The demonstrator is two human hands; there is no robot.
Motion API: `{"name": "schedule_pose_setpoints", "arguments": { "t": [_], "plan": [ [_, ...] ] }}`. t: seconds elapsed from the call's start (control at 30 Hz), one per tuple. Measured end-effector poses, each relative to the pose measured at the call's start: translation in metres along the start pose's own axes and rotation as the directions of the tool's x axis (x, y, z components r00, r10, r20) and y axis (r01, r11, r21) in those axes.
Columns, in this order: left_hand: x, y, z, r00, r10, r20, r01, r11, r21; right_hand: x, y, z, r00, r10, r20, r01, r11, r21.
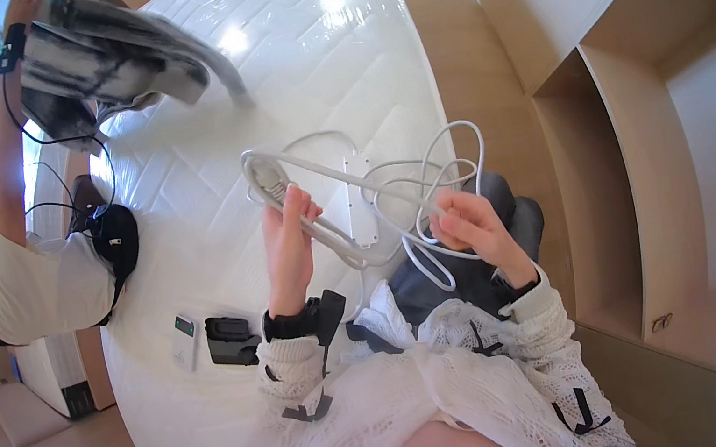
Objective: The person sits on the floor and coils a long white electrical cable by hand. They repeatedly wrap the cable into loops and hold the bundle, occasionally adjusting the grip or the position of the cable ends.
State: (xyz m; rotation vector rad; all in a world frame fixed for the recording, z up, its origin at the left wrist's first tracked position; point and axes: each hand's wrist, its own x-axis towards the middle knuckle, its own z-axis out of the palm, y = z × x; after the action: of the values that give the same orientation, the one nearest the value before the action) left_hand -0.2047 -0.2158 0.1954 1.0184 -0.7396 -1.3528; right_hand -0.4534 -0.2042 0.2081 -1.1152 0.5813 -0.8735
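Observation:
A long white power cord [335, 174] runs in loose loops between my hands. My left hand [293, 238] is closed around several gathered strands, with the thumb up and what looks like a ribbed plug or connector end just above it. My right hand [472, 226] pinches another stretch of the cord, and more loops hang around it over my lap. Beneath the cord lies a white power strip [361, 201], underside up, on a plastic-wrapped mattress [193, 258]. Parts of the strip are hidden by the cord.
On the mattress at left lie a black case [230, 341] and a white device [185, 341] with a green light. Another person [48, 282] at far left holds up a grey-and-white patterned garment [110, 59]. To the right stands an open wooden cabinet [654, 188].

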Motion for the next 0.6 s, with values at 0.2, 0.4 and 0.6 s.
{"name": "schedule_pose_setpoints", "arguments": {
  "t": [0.2,0.4,0.6],
  "plan": [
    [-0.002,0.000,0.001,0.988,-0.069,0.135,0.121,0.898,-0.423,-0.004,-0.001,0.008,0.970,0.215,0.111,-0.197,0.968,-0.156],
    [-0.004,0.005,0.019,0.984,0.046,0.171,0.052,0.846,-0.530,-0.001,0.002,0.023,0.973,0.200,0.117,-0.130,0.891,-0.436],
    [0.001,0.013,0.011,0.954,0.128,0.270,0.095,0.727,-0.680,-0.003,0.013,0.026,0.961,0.276,-0.010,-0.250,0.855,-0.454]
  ]
}}
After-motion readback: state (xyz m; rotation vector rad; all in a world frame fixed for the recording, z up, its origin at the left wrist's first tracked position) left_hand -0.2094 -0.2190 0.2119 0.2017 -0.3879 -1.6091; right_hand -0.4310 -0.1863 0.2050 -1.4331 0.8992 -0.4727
